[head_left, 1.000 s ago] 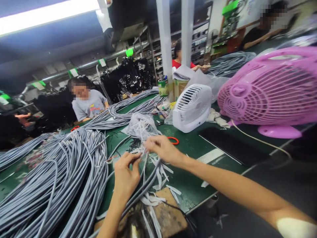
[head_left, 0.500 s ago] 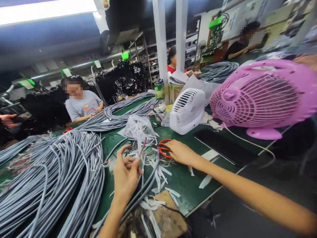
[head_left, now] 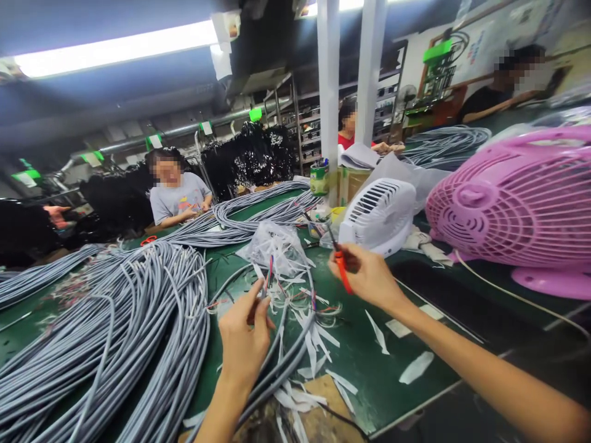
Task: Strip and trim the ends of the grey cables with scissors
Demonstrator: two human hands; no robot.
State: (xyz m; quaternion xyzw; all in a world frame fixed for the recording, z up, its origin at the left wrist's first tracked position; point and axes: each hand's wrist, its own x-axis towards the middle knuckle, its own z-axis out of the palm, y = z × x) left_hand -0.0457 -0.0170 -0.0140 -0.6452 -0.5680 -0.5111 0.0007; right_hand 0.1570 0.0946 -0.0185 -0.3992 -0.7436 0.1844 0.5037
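My left hand (head_left: 247, 329) pinches a grey cable (head_left: 265, 290) near its stripped end, where thin red and blue wires stick up. My right hand (head_left: 369, 277) is closed around the orange-red handles of a pair of scissors (head_left: 341, 271). The dark blades point up and away, toward the white fan, and are apart from the cable. Between the hands lie white strips (head_left: 314, 344), loose wire ends and other grey cables. Just beyond them rests a clear plastic bag (head_left: 272, 246).
A large bundle of grey cables (head_left: 138, 332) covers the table's left side. A white fan (head_left: 381, 215), a pink fan (head_left: 512, 209) and a dark flat panel (head_left: 438, 295) are to the right. A co-worker (head_left: 180, 194) sits across the table; two other people are farther back.
My right hand has lifted the scissors off the table, and their blades now point upward. The left hand keeps its pinch on the cable. The whole view has shifted slightly.
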